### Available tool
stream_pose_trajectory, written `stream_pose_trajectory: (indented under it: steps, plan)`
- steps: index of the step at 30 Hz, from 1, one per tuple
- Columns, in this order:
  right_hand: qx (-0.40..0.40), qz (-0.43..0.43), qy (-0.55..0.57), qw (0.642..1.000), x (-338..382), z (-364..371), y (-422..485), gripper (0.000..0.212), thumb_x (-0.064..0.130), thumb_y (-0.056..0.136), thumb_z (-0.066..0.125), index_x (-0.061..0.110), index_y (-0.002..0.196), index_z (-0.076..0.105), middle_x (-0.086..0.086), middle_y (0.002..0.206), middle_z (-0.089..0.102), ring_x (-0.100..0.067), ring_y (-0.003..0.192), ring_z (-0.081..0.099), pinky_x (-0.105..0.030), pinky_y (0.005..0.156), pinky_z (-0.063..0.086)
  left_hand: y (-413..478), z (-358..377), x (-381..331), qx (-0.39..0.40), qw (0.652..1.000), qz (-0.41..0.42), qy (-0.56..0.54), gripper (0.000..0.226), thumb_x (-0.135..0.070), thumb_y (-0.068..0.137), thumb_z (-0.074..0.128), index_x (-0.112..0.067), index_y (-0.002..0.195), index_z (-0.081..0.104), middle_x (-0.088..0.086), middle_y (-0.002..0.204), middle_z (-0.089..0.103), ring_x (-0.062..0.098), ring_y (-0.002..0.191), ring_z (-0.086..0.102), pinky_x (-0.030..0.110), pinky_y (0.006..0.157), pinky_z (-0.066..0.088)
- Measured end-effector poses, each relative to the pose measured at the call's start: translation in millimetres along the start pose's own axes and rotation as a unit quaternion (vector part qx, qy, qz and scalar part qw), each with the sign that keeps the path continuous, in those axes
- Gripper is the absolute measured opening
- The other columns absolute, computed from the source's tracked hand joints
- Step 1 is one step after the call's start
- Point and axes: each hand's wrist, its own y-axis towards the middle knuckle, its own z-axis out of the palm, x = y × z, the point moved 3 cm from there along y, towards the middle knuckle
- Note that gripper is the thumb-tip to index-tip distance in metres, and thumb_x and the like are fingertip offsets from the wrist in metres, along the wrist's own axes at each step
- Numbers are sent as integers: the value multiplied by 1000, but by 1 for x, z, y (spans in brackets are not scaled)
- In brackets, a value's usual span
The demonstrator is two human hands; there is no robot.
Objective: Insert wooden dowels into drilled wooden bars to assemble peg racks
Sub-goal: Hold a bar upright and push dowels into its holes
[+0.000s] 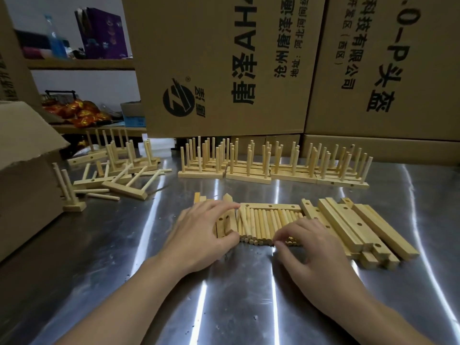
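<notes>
The dowels lie side by side in a loose row on the counter, between the two hands. Their long axes run away from the person, so the cut ends face the wrists. A drilled bar lies crosswise, touching their far ends.

The right hand is the nearer one to the dowels. Its fingers curl down onto the near ends at the right of the row. I cannot tell whether it has one pinched or only touches them.

The left hand lies with fingers fairly straight over a few short bars just left of the row. It rests on them and grips nothing.

More bars are stacked to the right, beside the right hand. Finished racks stand in a line farther back.

The coming move is probably a draw toward the person along the dowel's axis, then a turn upright over a hole. The neighbours could roll as one comes out.
</notes>
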Motion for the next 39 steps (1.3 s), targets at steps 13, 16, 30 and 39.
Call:
stream_pose_trajectory:
  steps: [13,16,30,39]
  plan:
    - [7,-14,8,1000,-1,3,0,5,37,96,63,41,96,65,28,95,57,3,104,52,-14,85,39,-1,-9,-8,-40,999,6,0,42,-59,99,55,-45,137,64,-30,124,62,2,120,54,43,106,46]
    - [10,-16,11,1000,-2,3,-1,6,36,97,64,42,95,64,28,94,58,4,103,52,-13,85,38,1,-10,-4,-72,997,-3,-16,36,-51,107,50,-42,138,66,-21,118,68,4,109,59,37,89,49]
    - [7,-12,11,1000,-2,4,-1,9,33,97,67,42,94,66,28,94,60,2,104,54,-12,86,38,0,-22,-8,-223,954,-78,-183,28,-29,107,60,-26,131,75,-12,91,74,-10,58,57,7,50,39]
    - [-91,26,104,990,0,-6,-1,53,45,95,69,49,143,47,25,111,60,-3,102,63,-23,79,52,-5,-30,-30,-175,829,-203,-492,30,-27,105,57,-35,99,85,-9,99,82,7,100,76,33,81,53]
